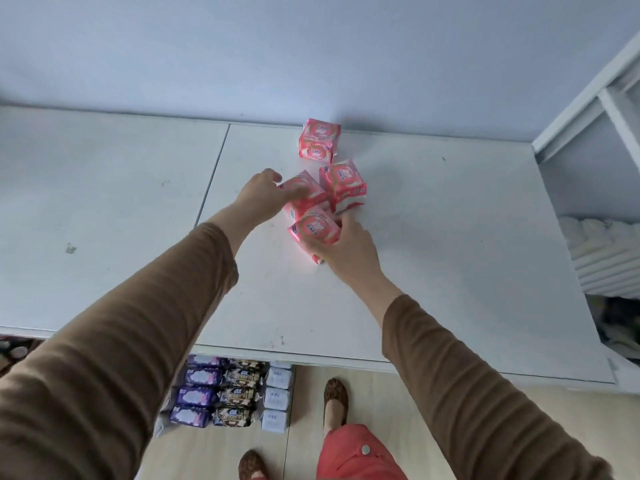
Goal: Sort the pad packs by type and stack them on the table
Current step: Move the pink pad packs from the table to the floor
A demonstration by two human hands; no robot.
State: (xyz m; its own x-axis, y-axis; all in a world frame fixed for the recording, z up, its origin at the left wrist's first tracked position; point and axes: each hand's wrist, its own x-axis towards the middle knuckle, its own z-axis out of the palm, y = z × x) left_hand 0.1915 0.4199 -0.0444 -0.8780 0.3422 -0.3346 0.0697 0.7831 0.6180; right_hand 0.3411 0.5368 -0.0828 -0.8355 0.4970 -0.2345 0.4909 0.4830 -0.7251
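Right hand [341, 252] grips the nearest pink pad pack [313, 232], thumb and fingers curled round its right and near sides; from my head view I cannot see whether the pack rests on the white table [450, 244] or sits slightly lifted, because the hand covers its lower edge. My left hand [265, 194] reaches over the second pink pack [304, 197], fingers curled on its top face, blurred enough that I cannot tell how firmly they hold. That pack stands just behind the nearest one, touching or almost touching it. Just to its right is a third pink stack [343, 185], tilted, with a white underside showing. Farther back, apart from the cluster, a fourth pink stack [319, 140] sits near the wall [311, 46], looking like two packs one on the other. The print on all of them is too small to read. Below the table's front edge, rows of purple packs [195, 396], dark patterned packs [237, 394] and pale packs [275, 398] lie on the floor, partly hidden by my left sleeve [121, 341] and the tabletop. At right, a white shelf [588, 109] is cut off by the frame.
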